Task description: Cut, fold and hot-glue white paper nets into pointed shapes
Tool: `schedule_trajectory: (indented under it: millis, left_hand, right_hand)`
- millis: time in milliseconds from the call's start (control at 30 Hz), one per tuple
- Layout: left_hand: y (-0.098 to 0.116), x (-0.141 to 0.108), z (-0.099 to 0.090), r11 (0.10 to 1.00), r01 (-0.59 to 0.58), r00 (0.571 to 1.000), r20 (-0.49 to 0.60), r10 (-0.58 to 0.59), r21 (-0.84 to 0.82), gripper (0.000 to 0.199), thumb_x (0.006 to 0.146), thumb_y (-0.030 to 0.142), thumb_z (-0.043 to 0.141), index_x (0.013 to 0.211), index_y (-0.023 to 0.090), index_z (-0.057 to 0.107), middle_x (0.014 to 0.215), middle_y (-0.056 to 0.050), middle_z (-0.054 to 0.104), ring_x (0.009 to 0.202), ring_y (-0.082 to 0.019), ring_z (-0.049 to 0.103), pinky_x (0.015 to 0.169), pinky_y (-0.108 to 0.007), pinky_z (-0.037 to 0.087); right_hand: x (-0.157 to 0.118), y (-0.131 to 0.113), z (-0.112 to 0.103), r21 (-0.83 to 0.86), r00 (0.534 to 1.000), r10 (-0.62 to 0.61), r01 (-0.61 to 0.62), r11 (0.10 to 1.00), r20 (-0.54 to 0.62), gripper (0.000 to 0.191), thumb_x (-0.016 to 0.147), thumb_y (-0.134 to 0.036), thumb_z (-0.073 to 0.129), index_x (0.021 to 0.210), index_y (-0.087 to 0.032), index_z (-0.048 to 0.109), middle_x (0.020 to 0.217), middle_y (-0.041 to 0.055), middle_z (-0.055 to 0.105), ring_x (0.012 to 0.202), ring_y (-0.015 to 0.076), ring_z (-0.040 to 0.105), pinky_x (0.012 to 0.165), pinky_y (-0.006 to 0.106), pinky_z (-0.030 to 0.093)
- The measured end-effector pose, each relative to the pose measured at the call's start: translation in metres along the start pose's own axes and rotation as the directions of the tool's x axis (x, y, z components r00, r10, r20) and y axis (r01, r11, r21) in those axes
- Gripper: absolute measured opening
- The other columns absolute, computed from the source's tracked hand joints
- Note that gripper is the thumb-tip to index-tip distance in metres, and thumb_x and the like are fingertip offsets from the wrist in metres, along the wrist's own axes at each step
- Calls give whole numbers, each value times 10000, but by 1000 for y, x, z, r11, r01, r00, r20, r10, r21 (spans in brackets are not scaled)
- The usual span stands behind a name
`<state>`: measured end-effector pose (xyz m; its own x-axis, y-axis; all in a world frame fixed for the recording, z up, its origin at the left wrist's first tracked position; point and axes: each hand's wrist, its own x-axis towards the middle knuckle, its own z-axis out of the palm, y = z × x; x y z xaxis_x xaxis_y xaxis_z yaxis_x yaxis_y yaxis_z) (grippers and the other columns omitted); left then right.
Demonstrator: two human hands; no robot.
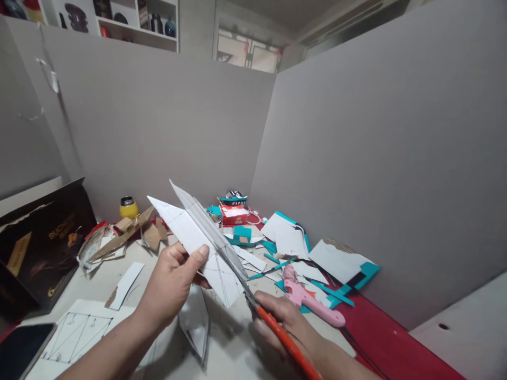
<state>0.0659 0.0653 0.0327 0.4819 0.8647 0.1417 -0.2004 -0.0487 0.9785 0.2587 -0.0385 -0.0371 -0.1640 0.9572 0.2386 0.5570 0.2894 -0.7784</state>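
Observation:
My left hand (pixel 174 277) is closed on a folded white card piece (pixel 209 258) with drawn pencil lines, thumb on top and fingers beneath. The card is held tilted above the table, its pointed ends facing up and left. My right hand (pixel 281 322) grips red-handled shears (pixel 277 330), whose dark metal blades lie along the card's right part. Whether the blades are fully closed is unclear. Below my hands, another folded white card piece (pixel 196 322) rests on the table. A narrow card strip (pixel 127 285) lies left of my left hand.
A pink glue gun (pixel 312 303) lies at right among white and teal card scraps (pixel 285 237). At left stand a dark box (pixel 39 248), a yellow jar (pixel 128 208) and cardboard scraps (pixel 122 237). A phone (pixel 24 348) overlaps a drawn sheet (pixel 79 335). Grey partitions (pixel 158 116) enclose the table.

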Motion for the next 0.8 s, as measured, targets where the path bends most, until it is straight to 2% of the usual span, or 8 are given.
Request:
schedule_trajectory:
  millis: [100, 233, 367, 533, 667, 800]
  left_hand:
    - [-1, 2, -3, 1000, 0, 1000, 13, -1, 22, 253, 778, 386, 662, 765, 135, 689, 621, -22, 663, 550, -116, 578, 496, -211, 511]
    - [0, 4, -7, 998, 5, 999, 43, -8, 65, 283, 790, 398, 645, 697, 130, 643, 602, -14, 647, 537, -110, 576, 495, -201, 491]
    - [2, 2, -7, 992, -37, 999, 36, 33, 118, 291, 794, 394, 633, 658, 139, 608, 572, 11, 613, 509, -94, 545, 490, -194, 467]
    - [0, -7, 3, 958, -87, 996, 58, 74, 271, 325, 818, 384, 592, 603, 141, 575, 529, 15, 574, 502, -99, 521, 496, -205, 438]
    - [-2, -9, 8, 969, -62, 997, 55, 50, 240, 308, 819, 374, 586, 617, 142, 583, 536, 17, 580, 501, -95, 518, 490, -196, 428]
    - [-1, -9, 9, 986, -24, 998, 54, 15, 162, 284, 802, 368, 607, 637, 137, 607, 550, 13, 603, 495, -92, 523, 477, -188, 431]
  right_hand:
    - [-1, 2, -1, -63, 1000, -10, 9, 998, -9, 292, 896, -318, 439, 666, -205, 301, 603, -53, 324, 542, 97, 283, 505, 230, 261]
    - [-3, 2, 0, -65, 999, 42, -41, 997, 12, 295, 889, -294, 440, 652, -205, 289, 597, -56, 310, 536, 95, 280, 497, 226, 253]
    - [-2, -2, 0, -68, 998, 64, -61, 996, 30, 277, 913, -357, 413, 693, -208, 333, 633, -44, 371, 576, 111, 337, 540, 233, 295]
    - [0, -7, 0, -69, 998, 35, -31, 997, 55, 198, 922, -377, 403, 819, -208, 408, 737, -25, 459, 638, 126, 380, 608, 245, 342]
    - [0, -4, 4, -11, 999, 19, -19, 1000, 35, 222, 922, -363, 397, 768, -204, 383, 701, -34, 414, 608, 114, 357, 573, 232, 335]
    - [-1, 3, 9, 62, 998, -60, 60, 996, 2, 258, 922, -376, 409, 736, -202, 363, 662, -45, 377, 563, 96, 324, 529, 219, 311]
